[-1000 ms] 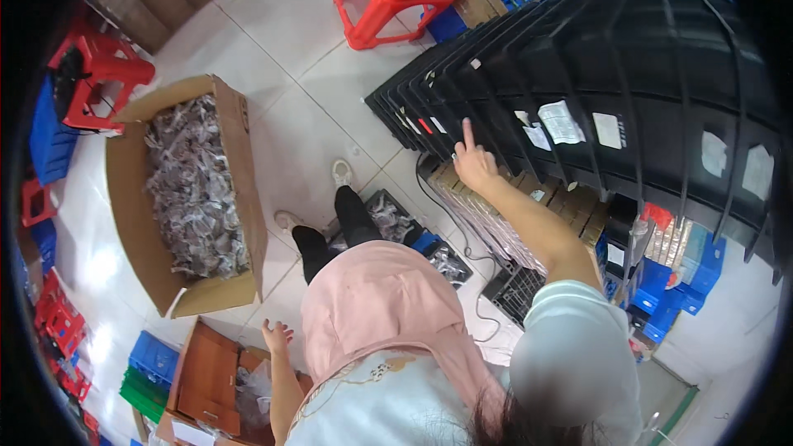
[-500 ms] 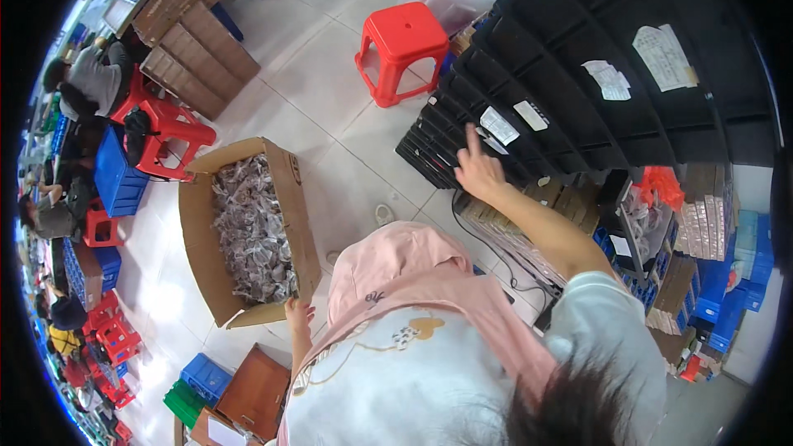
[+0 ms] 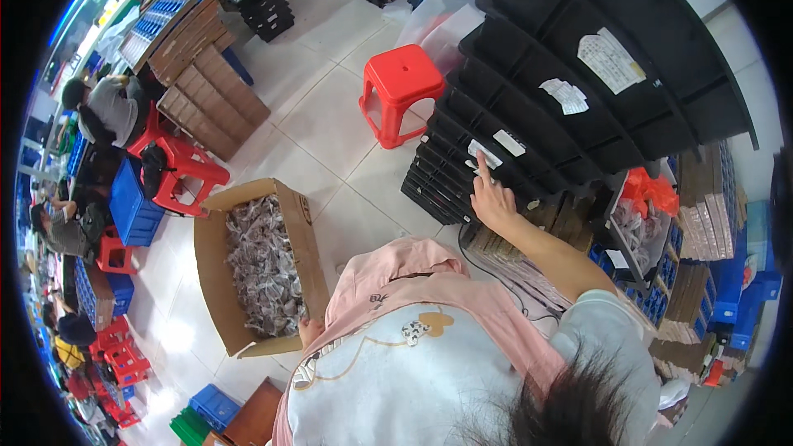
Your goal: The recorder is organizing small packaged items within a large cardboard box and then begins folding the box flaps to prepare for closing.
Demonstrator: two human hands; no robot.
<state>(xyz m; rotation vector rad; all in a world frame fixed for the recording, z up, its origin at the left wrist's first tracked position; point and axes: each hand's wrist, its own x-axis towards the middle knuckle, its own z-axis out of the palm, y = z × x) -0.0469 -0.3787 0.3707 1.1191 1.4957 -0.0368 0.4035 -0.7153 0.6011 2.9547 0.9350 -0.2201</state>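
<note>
My right hand reaches out with its index finger stretched and its other fingers loosely bent. It holds nothing. The fingertip lies over a small white label on the side of a tall stack of black plastic crates; whether it presses on the label I cannot tell. My left hand hangs low beside the near right corner of an open cardboard box, partly hidden by my pink apron. Its visible fingers look loose, with nothing in them. Many small clear plastic bags with dark contents fill the box.
A red stool stands ahead, beside the crate stack. Bundled cardboard and a tray with red plastic are at right. Several people sit on red stools along the far left, near a blue bin. Cables lie beneath the stack.
The whole view has shifted, so the box, stool and crates appear lower. My right index finger has moved from beside the label onto it. My left hand is more covered by the apron.
</note>
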